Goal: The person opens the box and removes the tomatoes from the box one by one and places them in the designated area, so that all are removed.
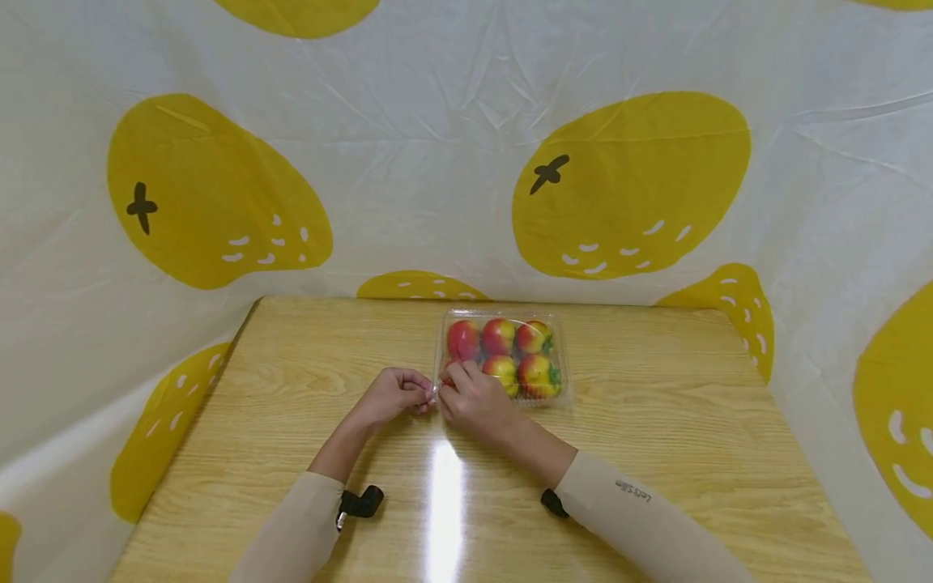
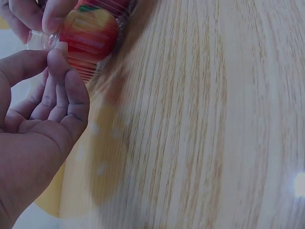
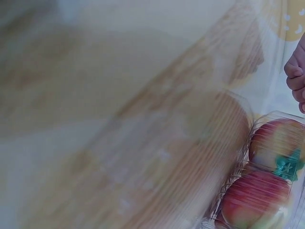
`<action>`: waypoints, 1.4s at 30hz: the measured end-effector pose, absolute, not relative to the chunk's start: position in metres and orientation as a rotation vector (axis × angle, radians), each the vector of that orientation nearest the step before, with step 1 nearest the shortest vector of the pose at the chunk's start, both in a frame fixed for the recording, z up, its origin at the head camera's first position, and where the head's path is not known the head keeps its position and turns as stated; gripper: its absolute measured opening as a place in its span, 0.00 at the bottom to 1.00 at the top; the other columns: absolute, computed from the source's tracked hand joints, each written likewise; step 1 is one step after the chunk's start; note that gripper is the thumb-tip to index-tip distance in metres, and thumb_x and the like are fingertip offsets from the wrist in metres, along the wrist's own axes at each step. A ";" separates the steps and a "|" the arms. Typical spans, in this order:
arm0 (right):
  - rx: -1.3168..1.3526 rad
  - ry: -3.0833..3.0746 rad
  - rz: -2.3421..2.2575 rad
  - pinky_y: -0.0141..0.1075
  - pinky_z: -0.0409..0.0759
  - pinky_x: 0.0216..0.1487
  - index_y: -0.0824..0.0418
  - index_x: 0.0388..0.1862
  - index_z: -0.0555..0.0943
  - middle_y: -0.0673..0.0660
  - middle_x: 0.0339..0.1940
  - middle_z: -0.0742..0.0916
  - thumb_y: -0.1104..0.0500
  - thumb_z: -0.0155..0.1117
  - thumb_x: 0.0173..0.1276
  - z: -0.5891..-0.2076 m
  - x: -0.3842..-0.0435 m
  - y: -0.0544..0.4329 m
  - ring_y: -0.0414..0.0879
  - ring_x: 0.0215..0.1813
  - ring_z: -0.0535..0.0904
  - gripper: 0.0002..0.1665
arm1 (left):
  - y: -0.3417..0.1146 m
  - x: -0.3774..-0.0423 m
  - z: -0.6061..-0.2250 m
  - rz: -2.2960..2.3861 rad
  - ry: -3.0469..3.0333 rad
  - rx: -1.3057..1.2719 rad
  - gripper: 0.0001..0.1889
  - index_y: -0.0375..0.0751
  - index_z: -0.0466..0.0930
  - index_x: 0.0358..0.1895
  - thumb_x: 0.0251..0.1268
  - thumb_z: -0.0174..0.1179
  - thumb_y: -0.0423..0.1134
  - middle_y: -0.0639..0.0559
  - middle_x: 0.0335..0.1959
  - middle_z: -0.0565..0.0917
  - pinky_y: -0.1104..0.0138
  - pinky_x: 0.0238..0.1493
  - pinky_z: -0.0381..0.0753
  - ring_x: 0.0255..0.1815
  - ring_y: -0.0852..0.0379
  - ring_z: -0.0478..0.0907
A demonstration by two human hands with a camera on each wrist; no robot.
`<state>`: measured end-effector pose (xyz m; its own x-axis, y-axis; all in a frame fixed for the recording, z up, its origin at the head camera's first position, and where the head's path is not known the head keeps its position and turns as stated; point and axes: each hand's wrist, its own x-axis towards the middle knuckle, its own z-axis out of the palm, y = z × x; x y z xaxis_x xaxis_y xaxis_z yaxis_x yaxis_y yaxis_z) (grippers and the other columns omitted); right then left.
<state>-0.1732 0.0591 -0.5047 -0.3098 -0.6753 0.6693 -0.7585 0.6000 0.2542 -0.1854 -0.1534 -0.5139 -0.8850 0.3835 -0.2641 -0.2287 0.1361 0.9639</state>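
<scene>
Red and Gold, Packed in Rows

A pale sheet point(image 1: 430, 202) printed with large yellow fruit shapes hangs behind and on both sides of a glossy wood-grain worktop point(image 1: 656, 453), where a streak of light shines near the front. Two forearms in beige sleeves point(image 1: 287, 530) reach in from the near edge. Near the middle of the worktop's far side sits a clear plastic box point(image 1: 503, 313), rectangular, its see-through walls finely ribbed and its top catching glare. At its near left corner, the right hand point(image 1: 477, 401), fingers bent and nearly closed, pinches the plastic edge. Just beside it, the left hand point(image 1: 397, 397) has thumb and forefinger drawn together on the same corner, the other fingers curled loosely inward.

Under the plastic, round, shiny fruit point(image 1: 498, 334) lie in two rows of three, deep red blending into bright yellow; the near left piece is mostly hidden by the right hand. The back left fruit shows almost wholly red, while the near middle one runs mainly yellow. A small black device point(image 1: 362, 502) sits at the left wrist, and dark lettering point(image 1: 632, 491) marks the right sleeve. Seen from the right wrist, a leafy green crown point(image 3: 287, 164) tops one fruit.
</scene>
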 end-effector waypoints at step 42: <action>1.082 -2.088 0.204 0.29 0.88 0.33 0.57 0.26 0.89 0.54 0.39 0.87 0.60 0.77 0.58 -0.503 -0.171 0.054 0.47 0.39 0.82 0.04 | -0.157 -0.187 -0.514 1.759 2.014 0.171 0.08 0.19 0.79 0.47 0.71 0.61 0.25 0.47 0.31 0.89 0.68 0.38 0.91 0.32 0.57 0.87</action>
